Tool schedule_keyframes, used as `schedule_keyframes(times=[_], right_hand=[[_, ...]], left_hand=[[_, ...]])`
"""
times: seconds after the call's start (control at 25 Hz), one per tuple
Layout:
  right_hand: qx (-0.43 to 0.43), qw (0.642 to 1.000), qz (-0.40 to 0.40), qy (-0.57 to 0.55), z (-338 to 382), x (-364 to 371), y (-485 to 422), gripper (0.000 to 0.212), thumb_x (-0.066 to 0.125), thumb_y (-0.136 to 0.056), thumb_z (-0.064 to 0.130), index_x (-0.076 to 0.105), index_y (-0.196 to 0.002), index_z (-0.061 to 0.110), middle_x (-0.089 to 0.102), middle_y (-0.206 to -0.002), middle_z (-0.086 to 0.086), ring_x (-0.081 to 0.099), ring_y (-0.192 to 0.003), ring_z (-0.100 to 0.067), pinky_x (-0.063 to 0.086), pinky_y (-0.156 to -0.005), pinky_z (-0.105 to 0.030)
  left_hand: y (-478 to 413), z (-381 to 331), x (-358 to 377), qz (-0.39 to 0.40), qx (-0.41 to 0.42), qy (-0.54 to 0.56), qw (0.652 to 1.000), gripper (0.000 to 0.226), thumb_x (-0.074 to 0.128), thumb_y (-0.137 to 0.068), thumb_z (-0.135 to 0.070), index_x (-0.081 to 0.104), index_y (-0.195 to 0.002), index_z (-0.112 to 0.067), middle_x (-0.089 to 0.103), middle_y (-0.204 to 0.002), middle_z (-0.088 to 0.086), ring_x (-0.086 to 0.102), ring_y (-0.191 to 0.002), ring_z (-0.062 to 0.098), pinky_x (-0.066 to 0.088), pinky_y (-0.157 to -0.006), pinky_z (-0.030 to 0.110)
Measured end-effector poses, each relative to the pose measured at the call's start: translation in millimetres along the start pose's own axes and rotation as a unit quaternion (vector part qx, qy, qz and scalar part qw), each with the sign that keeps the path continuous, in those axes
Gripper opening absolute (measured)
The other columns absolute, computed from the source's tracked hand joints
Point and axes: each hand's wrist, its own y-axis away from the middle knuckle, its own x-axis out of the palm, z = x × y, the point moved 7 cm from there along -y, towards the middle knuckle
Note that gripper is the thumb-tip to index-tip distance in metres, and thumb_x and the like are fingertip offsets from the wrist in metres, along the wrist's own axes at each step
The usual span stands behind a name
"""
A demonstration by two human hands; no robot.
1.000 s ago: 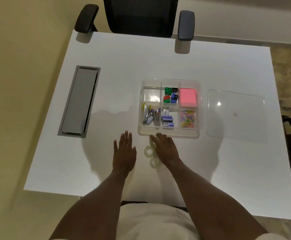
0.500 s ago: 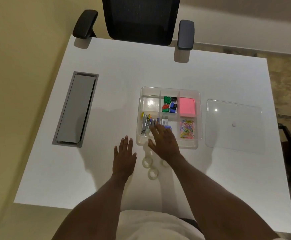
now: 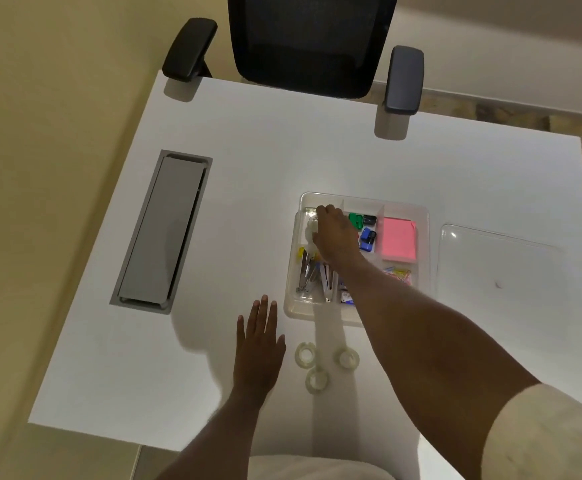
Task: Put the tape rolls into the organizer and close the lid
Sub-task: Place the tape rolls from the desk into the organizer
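Observation:
A clear plastic organizer (image 3: 421, 216) with several compartments sits mid-table. My right hand (image 3: 334, 233) reaches into its far-left compartment, fingers curled over a clear tape roll (image 3: 312, 225) that shows at the fingertips. Three more clear tape rolls lie on the table in front of the organizer: one on the left (image 3: 305, 355), one on the right (image 3: 346, 357), one nearest me (image 3: 316, 380). My left hand (image 3: 258, 348) rests flat on the table left of those rolls, fingers apart. The clear lid (image 3: 497, 265) lies flat to the right of the organizer.
The organizer also holds coloured clips (image 3: 362, 225), a pink sticky-note pad (image 3: 398, 239), staplers and staple removers (image 3: 317, 277), and paper clips (image 3: 400, 275). A grey cable hatch (image 3: 163, 230) is set into the white table (image 3: 265, 150) at left. A black office chair (image 3: 303, 43) stands at the far edge.
My right hand moved from the tape rolls near the front edge up into the organizer's far-left compartment, carrying one roll. The left hand stayed flat. The camera view tilted nearer.

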Motion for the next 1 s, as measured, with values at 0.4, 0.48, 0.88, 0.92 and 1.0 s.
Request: schedule_keyframes(times=[0.4, 0.48, 0.88, 0.92, 1.0], right_hand=[[-0.002, 1.0, -0.02, 0.006, 2.4, 10.0, -20.4, 0.025, 0.054, -0.09, -0.004, 0.06, -0.114, 0.004, 0.064, -0.112, -0.015, 0.06, -0.104, -0.032, 0.048, -0.087, -0.041], [-0.007, 0.999, -0.051, 0.003, 2.3, 1.7, -8.8, 0.024, 0.063, -0.084, -0.004, 0.064, -0.107, 0.003, 0.066, -0.104, -0.014, 0.062, -0.096, -0.032, 0.049, -0.081, -0.042], [-0.091, 0.99, -0.106, 0.009, 1.9, 0.3, 105.7, 0.015, 0.06, -0.096, 0.017, 0.062, -0.111, 0.012, 0.065, -0.099, -0.005, 0.059, -0.088, -0.022, 0.05, -0.08, -0.036], [-0.101, 0.989, -0.108, 0.008, 1.8, 1.7, 118.1, 0.016, 0.057, -0.097, 0.018, 0.062, -0.112, 0.013, 0.065, -0.098, -0.005, 0.059, -0.088, -0.022, 0.049, -0.079, -0.035], [-0.121, 0.987, -0.108, 0.01, 1.7, 6.8, 143.5, 0.021, 0.057, -0.095, 0.018, 0.062, -0.115, 0.012, 0.066, -0.101, -0.006, 0.061, -0.09, -0.022, 0.05, -0.08, -0.035]], left_hand=[[1.2, 2.9, 5.1, -0.015, 0.0, -0.009, 1.0, 0.074, 0.037, -0.105, -0.044, 0.002, -0.167, -0.022, -0.004, -0.176, 0.001, -0.005, -0.163, 0.019, 0.01, -0.132, 0.051], [2.0, 0.2, 1.9, -0.007, -0.006, -0.009, 1.0, 0.074, 0.038, -0.105, -0.042, 0.003, -0.167, -0.02, -0.003, -0.176, 0.003, -0.003, -0.163, 0.021, 0.011, -0.132, 0.052], [6.5, -13.9, -22.0, 0.047, -0.012, -0.004, 0.999, 0.071, 0.033, -0.109, -0.036, -0.004, -0.166, -0.018, -0.013, -0.174, 0.006, -0.01, -0.162, 0.024, 0.003, -0.132, 0.052], [7.7, -14.9, -24.3, 0.048, -0.01, 0.003, 0.999, 0.071, 0.034, -0.109, -0.035, -0.003, -0.166, -0.017, -0.012, -0.174, 0.006, -0.009, -0.162, 0.025, 0.003, -0.132, 0.052], [9.0, -16.1, -27.4, 0.052, -0.006, 0.01, 0.999, 0.071, 0.035, -0.109, -0.036, -0.003, -0.166, -0.017, -0.011, -0.174, 0.006, -0.009, -0.162, 0.025, 0.002, -0.132, 0.052]])
